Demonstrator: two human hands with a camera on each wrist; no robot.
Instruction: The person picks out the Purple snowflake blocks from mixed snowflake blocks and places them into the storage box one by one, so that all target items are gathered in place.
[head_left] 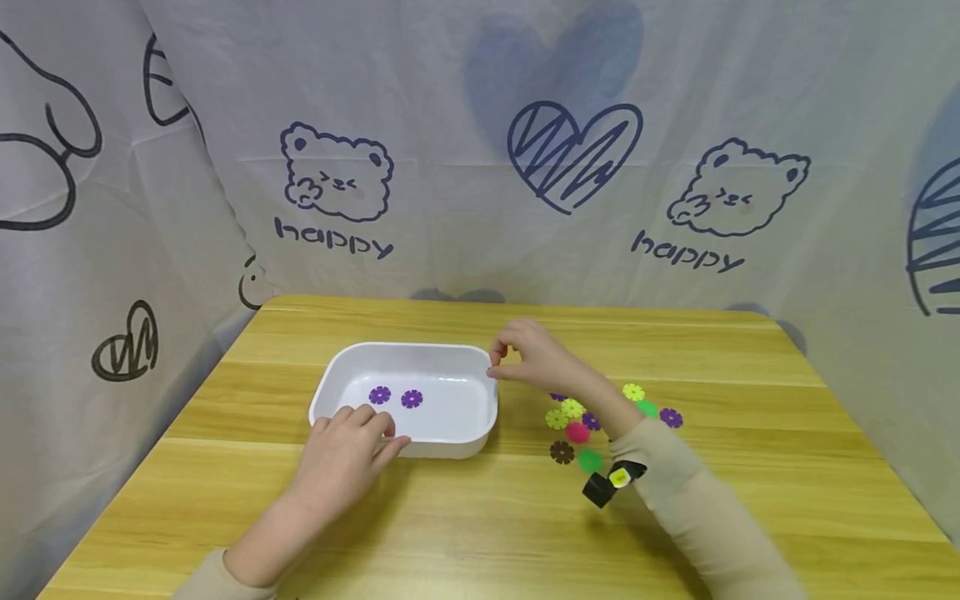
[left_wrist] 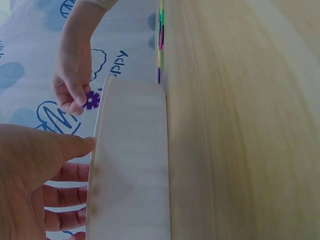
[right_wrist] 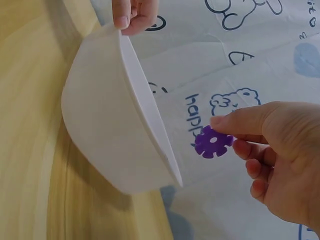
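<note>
A white plastic tray [head_left: 450, 447] stands on the table, with two purple snowflake discs [head_left: 412, 399] lying flat inside it. My left hand [head_left: 347, 454] holds its near rim, thumb at the outer side and fingers over the inside, as the left wrist view [left_wrist: 45, 175] also shows. At the right end of the rim, my right hand [head_left: 534, 357] is raised. Between its thumb and forefinger it pinches a purple snowflake disc [right_wrist: 214, 141], which shows in both wrist views and is hidden in the head view.
Right of the tray, loose discs lie scattered, among them a pink disc [head_left: 577, 432], a brown disc [head_left: 562, 452] and a green disc [head_left: 590, 461], partly under the right forearm. A printed white curtain [head_left: 450, 200] hangs behind the wooden table [head_left: 480, 533].
</note>
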